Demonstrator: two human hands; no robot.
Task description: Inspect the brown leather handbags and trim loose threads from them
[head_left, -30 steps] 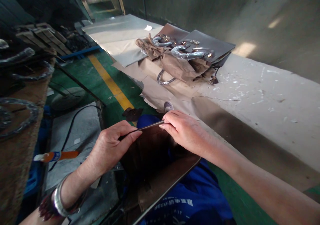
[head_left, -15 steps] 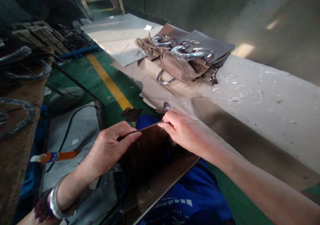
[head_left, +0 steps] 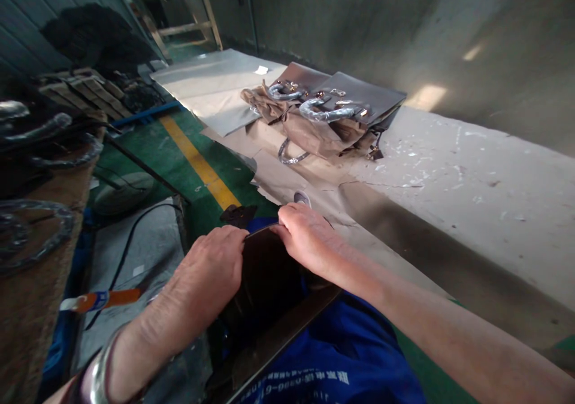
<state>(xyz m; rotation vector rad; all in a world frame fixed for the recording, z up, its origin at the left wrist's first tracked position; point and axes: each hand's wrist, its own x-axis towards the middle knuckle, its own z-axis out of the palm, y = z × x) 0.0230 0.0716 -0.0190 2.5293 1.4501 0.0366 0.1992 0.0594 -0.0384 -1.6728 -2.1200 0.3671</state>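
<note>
A dark, stiff leather panel [head_left: 269,290] rests on my lap, over blue trousers [head_left: 341,356]. My left hand [head_left: 211,272] is closed on the panel's upper left edge, fingers curled over it. My right hand [head_left: 305,236] pinches the same top edge further right. The two hands are a short gap apart. A metal bangle [head_left: 96,371] sits on my left wrist.
Grey handbags [head_left: 341,102] with wrapped handles and brown paper lie on the pale worktable [head_left: 471,176] ahead. Grey sheets [head_left: 215,81] lie further back. A green floor with a yellow stripe [head_left: 197,161], a black cable [head_left: 130,224], an orange tube [head_left: 99,299] and stacked material are at left.
My left hand has slid right along the panel's top edge, closer to my right hand. The view has shifted slightly downward and the panel has tilted toward me.
</note>
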